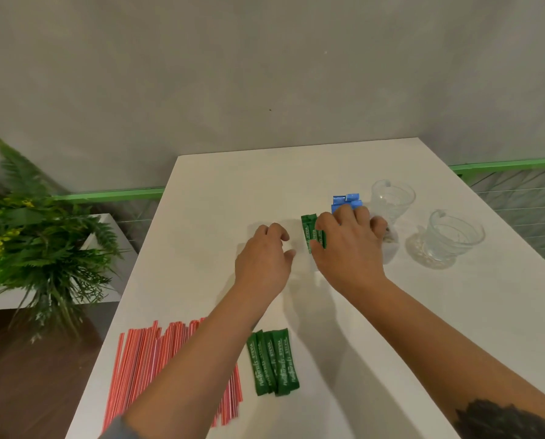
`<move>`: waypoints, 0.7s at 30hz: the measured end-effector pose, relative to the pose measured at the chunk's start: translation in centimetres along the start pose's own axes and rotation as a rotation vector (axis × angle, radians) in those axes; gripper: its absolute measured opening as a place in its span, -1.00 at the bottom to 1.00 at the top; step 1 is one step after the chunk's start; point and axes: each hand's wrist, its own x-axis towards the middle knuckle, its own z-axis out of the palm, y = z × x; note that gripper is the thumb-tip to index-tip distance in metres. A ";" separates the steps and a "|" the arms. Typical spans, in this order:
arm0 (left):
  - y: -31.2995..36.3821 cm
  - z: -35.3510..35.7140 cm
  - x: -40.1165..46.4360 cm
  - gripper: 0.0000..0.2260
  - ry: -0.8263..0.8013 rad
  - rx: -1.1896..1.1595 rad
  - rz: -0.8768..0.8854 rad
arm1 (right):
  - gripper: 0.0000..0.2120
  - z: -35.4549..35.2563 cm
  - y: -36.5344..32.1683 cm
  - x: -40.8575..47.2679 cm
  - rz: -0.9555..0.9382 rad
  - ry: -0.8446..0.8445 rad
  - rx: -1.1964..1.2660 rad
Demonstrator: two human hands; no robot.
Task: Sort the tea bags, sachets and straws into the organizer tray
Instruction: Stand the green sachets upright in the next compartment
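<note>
- At the far middle of the counter (207, 198), my right hand (348, 248) lies over a clear organizer tray (391, 248), hard to make out against the white top. Its fingers (344, 213) curl down onto the upright green sachets (307, 229) and blue packets (347, 201) standing there; I cannot tell whether they clamp anything.
- My left hand (264, 258) hovers just beside, fingers loosely curled, holding nothing.
- Still unsorted near me: a fan of red straws (144, 359) and four loose green sachets (272, 362), well apart from the tray.
- Risk, in my judgement: the tray being near invisible, a push from the right hand could slide or tip it and spill the standing sachets.
- Risk: two glass cups (451, 239) stand close to the right of the tray; a careless wrist sweep could knock the nearer one.
- Risk: the straws lie near the counter's left edge and my left forearm crosses them; a drag could roll some off.
- Surface: white, matte, smooth counter.
- Room: grey plastered wall behind, green rail along it, potted fern (27, 236) with yellow flowers at left on a white stand, dark wood floor.
</note>
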 end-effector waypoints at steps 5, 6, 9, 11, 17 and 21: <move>-1.3 -0.3 -2.5 -0.78 -0.059 0.015 -0.025 | -0.78 -0.4 -1.2 -2.8 0.016 -0.114 0.105; -1.5 -0.4 -3.0 -0.78 -0.068 0.014 -0.032 | -0.77 -0.6 -1.4 -3.3 0.015 -0.158 0.116; -2.1 -0.4 -4.5 -0.79 -0.116 0.016 -0.056 | -0.76 -0.9 -2.2 -4.9 0.014 -0.228 0.162; -2.3 -0.3 -5.5 -0.80 -0.181 0.035 -0.084 | -0.75 -0.9 -2.6 -5.7 0.024 -0.273 0.167; -2.2 -0.3 -7.6 -0.68 -0.408 0.199 -0.125 | -0.76 -1.2 -2.9 -7.2 0.068 -0.296 0.192; -2.1 0.1 -8.4 -0.58 -0.435 0.255 -0.143 | -0.77 -1.6 -2.7 -7.6 0.092 -0.310 0.186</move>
